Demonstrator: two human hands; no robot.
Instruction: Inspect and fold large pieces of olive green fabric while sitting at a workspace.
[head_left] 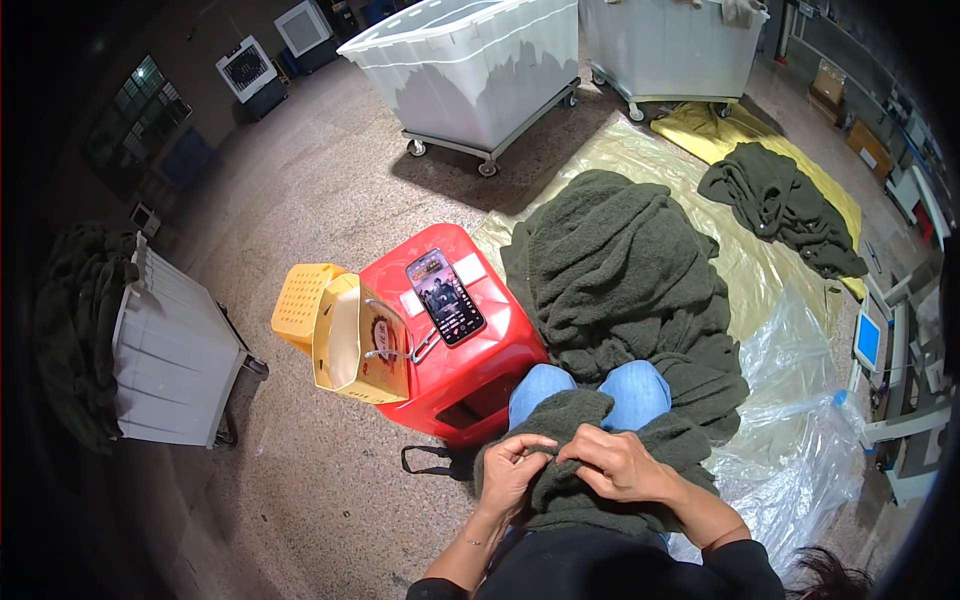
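Note:
Dark green fleece cloth (590,512) lies bunched across my lap, over my blue jeans. My left hand (508,474) pinches a bit of this cloth between thumb and fingers. Close beside it, my right hand (618,464) has its fingers bent and closed on the same cloth. Whatever small thing may be between the fingertips is too small to make out. Beyond my knees rises a big heap of the same green fleece (620,270).
A red stool (440,385) at my left bears a phone (446,297), a yellow box (345,345) and a yellow perforated basket (302,300). White wheeled bins (490,90) stand ahead, another bin (175,350) far left. Plastic sheeting (790,400) covers the floor at right, near more fleece (775,205).

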